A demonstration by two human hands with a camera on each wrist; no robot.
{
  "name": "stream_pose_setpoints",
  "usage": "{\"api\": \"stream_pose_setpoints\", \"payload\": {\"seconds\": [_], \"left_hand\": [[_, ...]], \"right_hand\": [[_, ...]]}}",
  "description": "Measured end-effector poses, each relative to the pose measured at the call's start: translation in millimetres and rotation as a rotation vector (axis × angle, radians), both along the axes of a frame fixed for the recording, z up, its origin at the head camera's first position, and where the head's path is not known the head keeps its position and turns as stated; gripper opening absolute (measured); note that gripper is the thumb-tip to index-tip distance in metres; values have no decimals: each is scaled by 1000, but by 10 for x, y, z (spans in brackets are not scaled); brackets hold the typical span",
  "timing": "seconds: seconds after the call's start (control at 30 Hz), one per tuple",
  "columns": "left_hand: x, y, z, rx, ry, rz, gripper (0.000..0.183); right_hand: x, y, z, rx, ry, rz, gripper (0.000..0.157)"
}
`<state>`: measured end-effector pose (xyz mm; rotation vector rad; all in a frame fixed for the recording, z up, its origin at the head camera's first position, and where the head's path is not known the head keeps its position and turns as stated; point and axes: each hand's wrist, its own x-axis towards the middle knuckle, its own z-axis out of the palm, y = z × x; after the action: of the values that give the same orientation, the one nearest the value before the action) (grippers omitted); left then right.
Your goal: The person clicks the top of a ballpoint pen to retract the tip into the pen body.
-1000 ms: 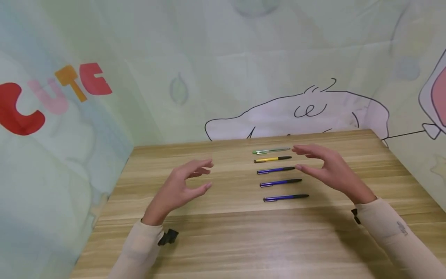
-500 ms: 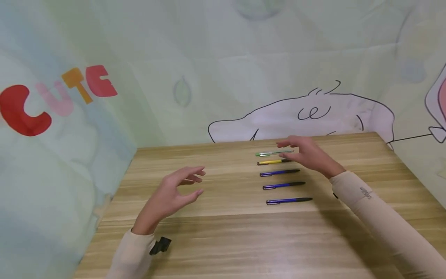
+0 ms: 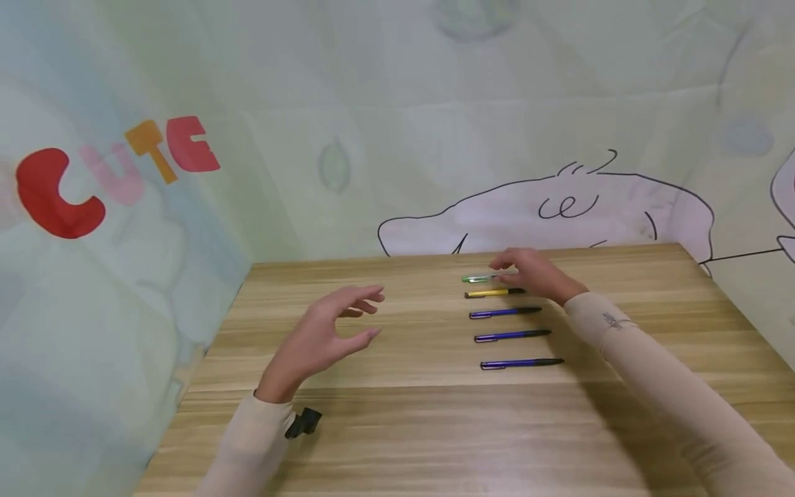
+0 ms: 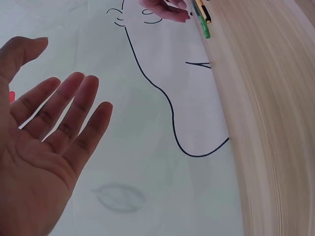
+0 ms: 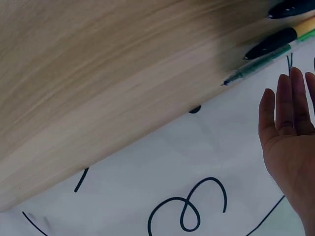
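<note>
Far back on the table, my right hand (image 3: pixel 531 270) is over the clear pen with a green end (image 3: pixel 477 279) and covers its tip half in the head view. Seen from the right wrist, its fingers (image 5: pixel 285 105) are extended alongside that green pen (image 5: pixel 261 65). A yellow pen with a black grip (image 3: pixel 491 294) lies just nearer, partly behind the hand. Three blue pens, the far one (image 3: pixel 504 313), the middle one (image 3: pixel 512 336) and the near one (image 3: pixel 520 364), complete the row. My left hand (image 3: pixel 319 338) hovers left of the pens, fingers relaxed and holding nothing.
The wood-grain table (image 3: pixel 404 428) ends against a printed cloth backdrop (image 3: pixel 298 186) at the back and left. A black clip-like piece (image 3: pixel 303 422) sits at the left cuff.
My right hand has moved left and in toward the green pen, from beyond the pens' tips to over it. My left hand has shifted only slightly; the pens keep their row.
</note>
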<state>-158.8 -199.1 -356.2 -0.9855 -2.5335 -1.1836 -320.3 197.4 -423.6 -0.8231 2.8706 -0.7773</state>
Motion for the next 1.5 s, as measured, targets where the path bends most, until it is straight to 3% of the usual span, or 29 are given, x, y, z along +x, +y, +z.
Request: {"api": "stream_pose_setpoints", "payload": {"seconds": [0.33,0.6,0.83,1.2,1.5], "left_hand": [[-73,234,-61,-1,-13,-65,63],[-64,241,-59,-4,7,-51,63],[-47,98,-60,-7,6,5,62],[-196,87,-43,18,12,33,57],[-258,153,-40,26,-2,39,56]], "right_hand": [[-127,-62,-135,39,-62,-39,27],[-178,-44,-230,147,67,19,16],[1,10,-9,131,74,36,18],[370,43,410,89,74,21,18],[611,205,538,47,143,24,17]]}}
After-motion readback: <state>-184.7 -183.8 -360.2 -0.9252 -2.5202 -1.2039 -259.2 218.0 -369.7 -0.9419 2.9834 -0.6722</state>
